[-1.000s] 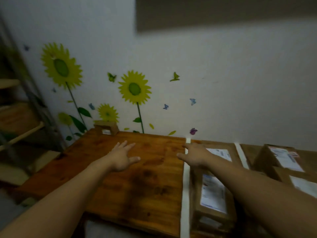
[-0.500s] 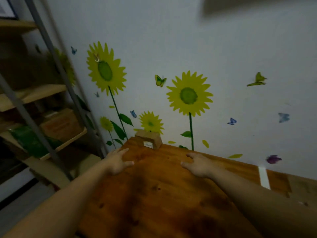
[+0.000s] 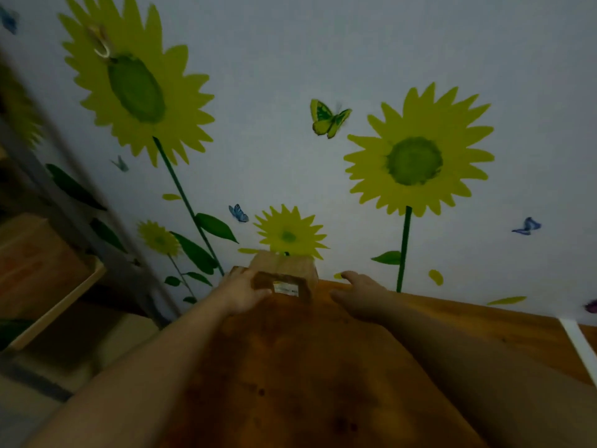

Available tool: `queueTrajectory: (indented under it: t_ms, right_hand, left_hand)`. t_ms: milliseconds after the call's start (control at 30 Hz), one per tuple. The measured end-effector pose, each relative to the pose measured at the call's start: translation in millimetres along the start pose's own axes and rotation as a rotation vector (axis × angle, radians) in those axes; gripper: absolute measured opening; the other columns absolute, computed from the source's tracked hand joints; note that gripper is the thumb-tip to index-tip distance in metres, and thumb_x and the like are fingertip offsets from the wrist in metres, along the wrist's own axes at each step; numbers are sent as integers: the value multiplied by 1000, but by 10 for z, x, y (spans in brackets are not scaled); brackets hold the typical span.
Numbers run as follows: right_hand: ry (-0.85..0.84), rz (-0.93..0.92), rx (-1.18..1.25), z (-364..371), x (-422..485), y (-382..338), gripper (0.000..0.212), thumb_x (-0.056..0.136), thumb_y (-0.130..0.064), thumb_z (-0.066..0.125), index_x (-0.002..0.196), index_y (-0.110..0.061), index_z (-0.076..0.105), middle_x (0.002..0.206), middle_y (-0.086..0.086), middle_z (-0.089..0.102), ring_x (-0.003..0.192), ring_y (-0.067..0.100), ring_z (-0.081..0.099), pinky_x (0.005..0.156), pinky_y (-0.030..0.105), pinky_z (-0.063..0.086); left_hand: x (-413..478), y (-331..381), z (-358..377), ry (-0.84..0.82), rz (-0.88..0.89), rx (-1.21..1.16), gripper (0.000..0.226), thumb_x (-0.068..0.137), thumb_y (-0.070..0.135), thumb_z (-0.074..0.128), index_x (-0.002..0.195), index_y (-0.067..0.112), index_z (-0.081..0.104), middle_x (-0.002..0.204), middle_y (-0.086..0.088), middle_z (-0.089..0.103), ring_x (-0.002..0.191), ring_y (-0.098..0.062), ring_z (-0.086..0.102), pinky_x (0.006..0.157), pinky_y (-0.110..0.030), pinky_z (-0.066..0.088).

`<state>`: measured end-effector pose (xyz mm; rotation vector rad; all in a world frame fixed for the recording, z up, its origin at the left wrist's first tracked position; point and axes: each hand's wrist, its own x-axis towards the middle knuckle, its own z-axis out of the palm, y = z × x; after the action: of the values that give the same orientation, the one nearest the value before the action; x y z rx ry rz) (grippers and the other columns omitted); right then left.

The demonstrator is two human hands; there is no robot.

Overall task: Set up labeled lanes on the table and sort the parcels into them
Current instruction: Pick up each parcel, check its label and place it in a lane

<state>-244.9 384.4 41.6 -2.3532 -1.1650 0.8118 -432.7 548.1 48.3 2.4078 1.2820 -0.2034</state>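
The small cardboard parcel [image 3: 290, 268] sits at the far left corner of the table [image 3: 307, 383], close against the wall [image 3: 290, 59] below the sunflower decals [image 3: 415, 160], with its shipping label [image 3: 286, 288] on the near face. My left hand [image 3: 244, 294] lies against the parcel's left side, thumb toward the near face. The picture is blurred there, so I cannot tell whether those fingers [image 3: 237, 273] have clamped onto the cardboard or only rest on it. My right hand [image 3: 361, 292] lies just right of the parcel, apart from it, with its fingers [image 3: 347, 275] spread and released, holding nothing. This placement puts one hand on each side of the parcel, which I judge to be the approach for a two-sided lift: the box stands hard against the wall, so the sides give the most accessible purchase. A white tape strip [image 3: 578, 344] crosses the table at the far right and appears to mark a lane boundary, so lane setup looks at least partly done. I judge the step in hand to be picking up this parcel for sorting. A shelving rack [image 3: 55, 305] stands left of the table. Caution: the parcel sits near the table's left edge, and a one-sided push could slide it off.
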Motion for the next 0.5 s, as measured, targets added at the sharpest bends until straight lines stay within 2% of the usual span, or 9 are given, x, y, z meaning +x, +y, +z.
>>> queueTrajectory:
  t_ms: [67,133,200,233,333,367,433,467,500]
  right_hand:
    - [2,66,84,127,288,-177,67,95,-49,46,149,-15,26,151,12,34,126,28,47,93,33,43]
    - [9,145,213,242,554,-318,67,97,-47,46,149,-9,26,148,15,38,122,29,50,93,35,42]
    - [21,220,305,358,791,-413,64,98,-44,45,146,-3,30,144,17,42,123,32,48,97,38,40]
    - [17,253,318,419,905,-439,62,99,-42,44,143,0,32,141,19,44,122,33,48,98,40,40]
    - [-2,313,331,572,1194,-489,58,101,-37,42,140,4,33,141,23,43,120,34,50,96,39,41]
    - [-2,330,349,613,1266,-495,59,101,-37,42,142,4,31,142,22,41,119,33,51,92,37,41]
    - [-16,330,403,723,1392,-495,59,101,-35,42,144,3,28,142,21,41,101,21,56,78,25,41]
    - [-27,334,433,777,1435,-494,56,102,-33,42,144,2,28,140,21,44,85,13,54,68,18,39]
    - [-15,331,449,819,1465,-481,55,101,-32,44,143,0,31,137,20,48,78,9,51,64,15,38]
  left_hand:
    - [383,-235,28,-44,27,-34,70,77,65,50,137,29,44,138,-10,46,125,-30,43,106,-44,37]
    - [727,-422,51,-70,16,-71,75,67,71,47,128,28,53,128,-10,56,116,-28,51,99,-43,43]
    - [1026,-558,74,-102,3,-163,57,77,55,58,123,22,56,125,-7,59,112,-26,55,97,-42,45]
    - [1187,-633,117,-108,24,-212,52,81,47,62,125,19,55,125,-5,58,112,-26,55,97,-42,46]
    - [1543,-702,163,-112,-28,-368,84,74,61,60,142,16,38,143,-9,45,125,-27,48,105,-41,40]
    - [1644,-697,204,-116,-69,-420,86,79,59,59,146,14,30,148,-11,38,130,-29,42,108,-40,37]
    - [1745,-628,288,-154,-147,-473,79,90,49,54,149,9,21,153,-14,28,136,-32,33,110,-38,31]
    - [1807,-608,365,-172,-152,-522,74,92,46,51,148,8,21,153,-14,27,137,-32,32,110,-37,29]
    - [1803,-572,412,-191,-157,-572,69,94,43,50,147,7,26,152,-13,30,137,-31,34,109,-34,30]
